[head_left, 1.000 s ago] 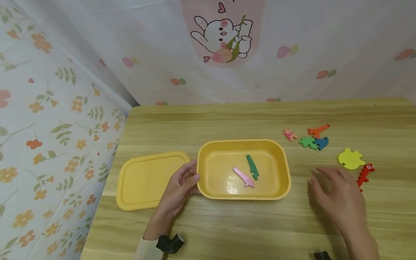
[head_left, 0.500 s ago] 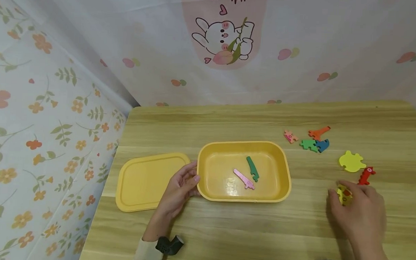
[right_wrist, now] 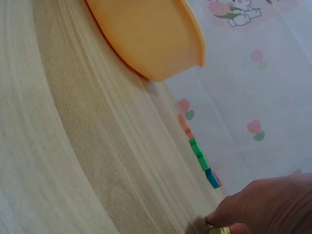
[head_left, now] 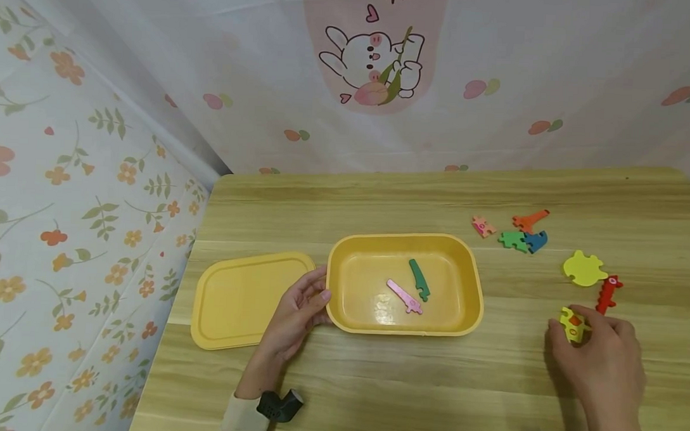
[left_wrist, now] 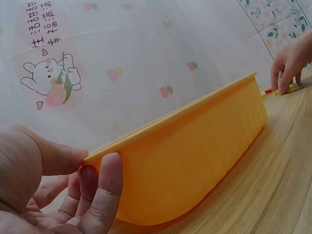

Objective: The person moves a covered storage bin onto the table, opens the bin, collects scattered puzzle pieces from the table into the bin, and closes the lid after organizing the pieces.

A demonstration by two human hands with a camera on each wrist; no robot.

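My left hand (head_left: 295,312) grips the left end of an open yellow plastic box (head_left: 403,332); the left wrist view shows the thumb at the rim (left_wrist: 161,122) and the fingers against the outer wall. Inside the box lie a long green puzzle piece (head_left: 419,279) and a long pink puzzle piece (head_left: 403,296). Low over the table at the right, my right hand (head_left: 602,358) pinches a yellow puzzle piece with orange marks (head_left: 570,325) between thumb and forefinger. Part of that piece is hidden by the fingers.
Beyond the right hand lie a red piece (head_left: 607,294) and a plain yellow piece (head_left: 584,268). Farther back sit an orange piece (head_left: 530,220), a green one (head_left: 512,240), a blue one (head_left: 535,241) and a peach one (head_left: 483,227). A flat yellow lid (head_left: 245,301) rests left of the box.
The right hand has moved right and slightly toward the person, from spread fingers to pinching the yellow puzzle piece. The left hand and the box have stayed put.
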